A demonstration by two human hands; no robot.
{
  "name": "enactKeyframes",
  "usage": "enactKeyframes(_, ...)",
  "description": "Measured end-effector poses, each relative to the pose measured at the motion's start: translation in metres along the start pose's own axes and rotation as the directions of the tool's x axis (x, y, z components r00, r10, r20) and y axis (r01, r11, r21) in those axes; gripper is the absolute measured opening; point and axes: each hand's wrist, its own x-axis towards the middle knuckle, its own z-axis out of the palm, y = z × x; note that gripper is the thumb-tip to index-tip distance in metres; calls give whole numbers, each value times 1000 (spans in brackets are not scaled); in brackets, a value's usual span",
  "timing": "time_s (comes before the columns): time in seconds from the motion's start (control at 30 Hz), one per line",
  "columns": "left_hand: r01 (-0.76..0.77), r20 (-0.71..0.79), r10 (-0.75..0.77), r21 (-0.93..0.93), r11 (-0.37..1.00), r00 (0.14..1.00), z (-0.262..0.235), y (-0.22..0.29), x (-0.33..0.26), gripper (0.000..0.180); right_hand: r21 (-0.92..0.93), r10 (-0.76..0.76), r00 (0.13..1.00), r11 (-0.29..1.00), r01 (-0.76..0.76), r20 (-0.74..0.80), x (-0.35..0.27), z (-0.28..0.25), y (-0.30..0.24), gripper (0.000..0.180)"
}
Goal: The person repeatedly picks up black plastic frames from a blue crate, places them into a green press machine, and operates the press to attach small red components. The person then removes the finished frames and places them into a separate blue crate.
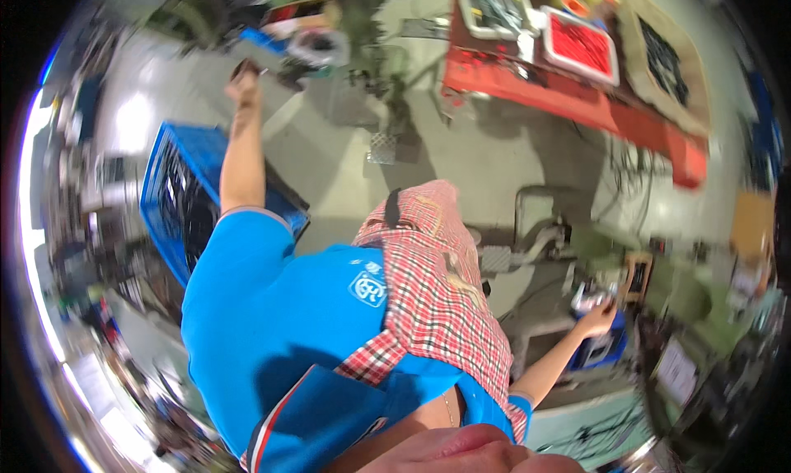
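My left arm stretches out to the far left, and my left hand is up beyond a blue plastic crate. Its fingers look curled around something small and dark, too blurred to name. The crate stands beside that forearm, and black pieces lie in it. On the right, my right hand reaches to a green machine. Its fingers are bent together by a shiny metallic part, above a blue bin. Whatever these fingers hold is hidden or too small to tell.
An orange-red table at the far right bears a white tray of red parts and a tan bin of dark pieces. Green machinery stands far ahead. Loose cables hang beneath the table.
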Motion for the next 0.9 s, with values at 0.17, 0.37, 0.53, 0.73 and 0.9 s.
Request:
enactKeyframes(0.17,-763,826,525,470,-443,204,-84,-45,132,28,-164,-6,999,986,12,32,-53,-5,-5,24)
enactKeyframes(0.37,-590,500,326,750,300,802,-11,-20,74,32,5,30,996,1000,-31,81,-137,-53,65,26)
enactKeyframes(0.53,-372,359,96,890,263,928,-15,4,22,44,-196,221,973,953,-231,-70,-217,-143,176,32)
enactKeyframes(0.73,-352,559,-262,755,554,786,-16,-19,-92,44,-616,512,732,417,-669,-449,-356,-335,383,60)
enactKeyframes(0.9,-369,698,-655,712,597,288,-47,-23,-158,31,-666,811,301,-140,-733,-502,-479,-496,495,87)
